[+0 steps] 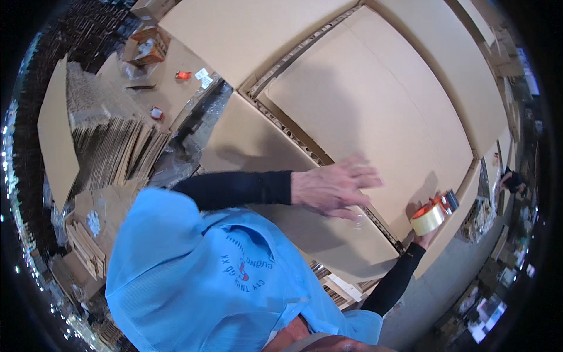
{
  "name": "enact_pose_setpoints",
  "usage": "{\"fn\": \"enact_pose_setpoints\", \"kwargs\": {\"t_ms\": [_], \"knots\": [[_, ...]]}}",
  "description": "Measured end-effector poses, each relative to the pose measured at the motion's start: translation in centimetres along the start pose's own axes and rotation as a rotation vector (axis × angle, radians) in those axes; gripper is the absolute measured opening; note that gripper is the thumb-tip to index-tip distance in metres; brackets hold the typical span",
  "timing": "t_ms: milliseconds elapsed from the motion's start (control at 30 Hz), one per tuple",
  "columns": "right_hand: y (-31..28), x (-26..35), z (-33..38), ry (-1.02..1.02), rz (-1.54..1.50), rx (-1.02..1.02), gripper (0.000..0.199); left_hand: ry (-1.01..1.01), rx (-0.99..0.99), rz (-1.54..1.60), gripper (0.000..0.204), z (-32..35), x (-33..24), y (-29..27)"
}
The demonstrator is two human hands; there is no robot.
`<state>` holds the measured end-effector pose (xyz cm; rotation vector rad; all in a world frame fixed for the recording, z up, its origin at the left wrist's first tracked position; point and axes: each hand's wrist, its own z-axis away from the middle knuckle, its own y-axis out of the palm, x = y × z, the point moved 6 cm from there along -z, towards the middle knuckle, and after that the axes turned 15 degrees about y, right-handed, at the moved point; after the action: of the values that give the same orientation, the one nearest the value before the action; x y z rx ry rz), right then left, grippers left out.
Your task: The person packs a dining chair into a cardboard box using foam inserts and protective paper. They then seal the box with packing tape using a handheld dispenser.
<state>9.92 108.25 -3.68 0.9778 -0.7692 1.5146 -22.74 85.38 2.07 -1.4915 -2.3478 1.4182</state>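
A big cardboard box (375,100) fills the middle of the view, its top flaps folded down. My left hand (334,189) lies flat, fingers spread, on the near flap by the seam. A bit of clear tape shows at the fingertips. At the box's right edge my right hand (427,234) grips a tape dispenser (433,214) with an orange frame and a roll of clear tape. Both arms wear black sleeves under a blue shirt.
A stack of flattened cardboard sheets (111,141) stands at the left. Beyond it lie a small open carton (145,47) and two small red items (183,75) on a cardboard surface. Another person (515,179) is at the far right, beside cluttered shelves.
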Motion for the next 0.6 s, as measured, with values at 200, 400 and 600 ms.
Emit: {"fn": "enact_pose_setpoints", "kwargs": {"t_ms": [200, 400, 600], "knots": [[1.5, -2.4, -4.4, 0.0, 0.33, 0.166, 0.041, -0.158, 0.082, -0.264, 0.038, 2.5, 7.0, -3.3], [5.2, 1.4, -0.4, -0.311, 0.336, 0.015, 0.044, 0.086, -0.133, 0.39, 0.03, 7.9, 4.1, -8.7], [19.9, -0.8, 2.0, -0.159, -0.443, -0.031, 0.044, -0.211, -1.135, 0.153, 0.016, 36.2, 10.3, -25.5]]}}
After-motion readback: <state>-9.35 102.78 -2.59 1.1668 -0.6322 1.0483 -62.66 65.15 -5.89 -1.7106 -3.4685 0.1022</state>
